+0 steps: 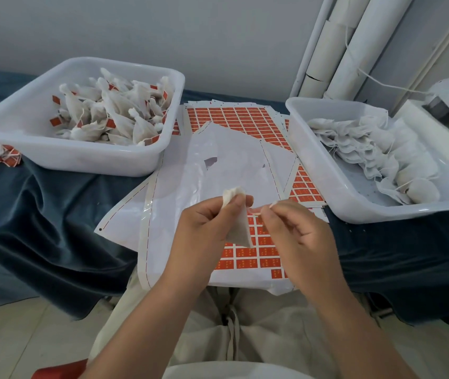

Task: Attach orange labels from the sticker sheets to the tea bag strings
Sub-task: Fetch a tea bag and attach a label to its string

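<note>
My left hand grips a white tea bag by its top, and the bag hangs down over a sticker sheet of orange labels. Just to its right, my right hand pinches something small between thumb and forefinger, close to the bag's upper edge. A pale orange strip shows between the two hands; whether it is a label on the string I cannot tell. Peeled white backing sheets lie in the middle of the table.
A white tub at the left holds several tea bags with orange labels. A second white tub at the right holds unlabelled tea bags. More orange sticker sheets lie at the back. A dark blue cloth covers the table.
</note>
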Tool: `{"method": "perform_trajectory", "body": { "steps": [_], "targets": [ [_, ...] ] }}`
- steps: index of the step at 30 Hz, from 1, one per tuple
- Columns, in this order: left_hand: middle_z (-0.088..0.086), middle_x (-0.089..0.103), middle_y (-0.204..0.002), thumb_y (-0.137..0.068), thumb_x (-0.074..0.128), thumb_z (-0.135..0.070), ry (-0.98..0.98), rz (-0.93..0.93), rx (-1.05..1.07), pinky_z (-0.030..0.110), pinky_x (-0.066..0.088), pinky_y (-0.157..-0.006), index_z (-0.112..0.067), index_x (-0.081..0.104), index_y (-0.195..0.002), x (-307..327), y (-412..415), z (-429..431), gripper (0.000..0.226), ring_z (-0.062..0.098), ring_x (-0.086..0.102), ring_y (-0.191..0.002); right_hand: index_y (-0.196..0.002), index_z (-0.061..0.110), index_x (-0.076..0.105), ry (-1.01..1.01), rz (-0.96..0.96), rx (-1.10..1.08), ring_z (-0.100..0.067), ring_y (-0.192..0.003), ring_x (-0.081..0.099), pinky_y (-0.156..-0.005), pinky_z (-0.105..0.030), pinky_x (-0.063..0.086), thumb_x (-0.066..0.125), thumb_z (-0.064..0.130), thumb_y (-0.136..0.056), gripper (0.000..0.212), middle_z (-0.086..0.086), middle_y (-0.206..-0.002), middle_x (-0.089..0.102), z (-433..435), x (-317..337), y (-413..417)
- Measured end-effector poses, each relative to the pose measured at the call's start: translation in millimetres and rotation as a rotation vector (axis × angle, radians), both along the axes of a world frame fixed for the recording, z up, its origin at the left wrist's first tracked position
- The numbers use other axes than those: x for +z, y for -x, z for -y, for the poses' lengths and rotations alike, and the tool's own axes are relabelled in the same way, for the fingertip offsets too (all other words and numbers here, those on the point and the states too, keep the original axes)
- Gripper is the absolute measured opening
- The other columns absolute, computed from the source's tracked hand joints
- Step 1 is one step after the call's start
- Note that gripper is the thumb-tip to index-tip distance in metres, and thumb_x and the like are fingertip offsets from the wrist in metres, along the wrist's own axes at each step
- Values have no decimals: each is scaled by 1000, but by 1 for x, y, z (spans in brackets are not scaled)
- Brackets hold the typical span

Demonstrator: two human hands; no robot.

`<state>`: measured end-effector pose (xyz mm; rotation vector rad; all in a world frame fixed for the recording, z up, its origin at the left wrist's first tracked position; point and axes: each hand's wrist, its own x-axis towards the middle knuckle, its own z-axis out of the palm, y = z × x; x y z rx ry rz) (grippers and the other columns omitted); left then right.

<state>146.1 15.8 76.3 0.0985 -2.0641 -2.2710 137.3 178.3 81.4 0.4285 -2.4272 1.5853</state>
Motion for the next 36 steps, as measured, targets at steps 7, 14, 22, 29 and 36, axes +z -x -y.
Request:
{"method": "perform_trajectory", "body": {
  "steps": [7,14,22,29,36],
  "targets": [
    [1,72,-131,-101,61,-49,-317,92,-234,50,50,-111,-13,78,-115,-6,8,8,42,23,69,-122,-90,25,71,-68,-85,-51,-12,-78,69,-66,-14,48,66,28,-103,14,13,-80,70,3,-8,1],
    [9,54,-156,-111,43,-35,-597,72,-539,47,37,-123,-21,68,-84,-1,9,14,40,28,49,-146,-94,27,73,40,76,-165,-10,-83,75,-75,-31,62,67,37,-102,14,14,-87,75,-3,-9,4],
    [15,74,-115,-103,57,-39,-347,71,-346,50,54,-103,-3,76,-113,-7,8,7,41,34,69,-111,-84,12,75,-127,-259,0,-16,-70,62,-64,-22,48,71,18,-98,16,7,-74,66,5,-14,1],
    [-1,79,-90,-104,55,-49,29,4,-132,20,56,-73,-28,82,-90,-3,3,1,37,12,73,-81,-89,4,79,-226,-562,-168,-10,-77,66,-76,-19,51,76,16,-94,13,-3,-84,72,1,-22,0],
    [0,63,-71,-112,42,-31,293,-109,-380,40,51,-70,-18,64,-79,-3,2,6,41,19,60,-69,-95,9,79,-255,-532,-4,-17,-85,65,-79,-32,53,66,20,-100,18,-2,-91,69,0,-12,1]
  ]
}}
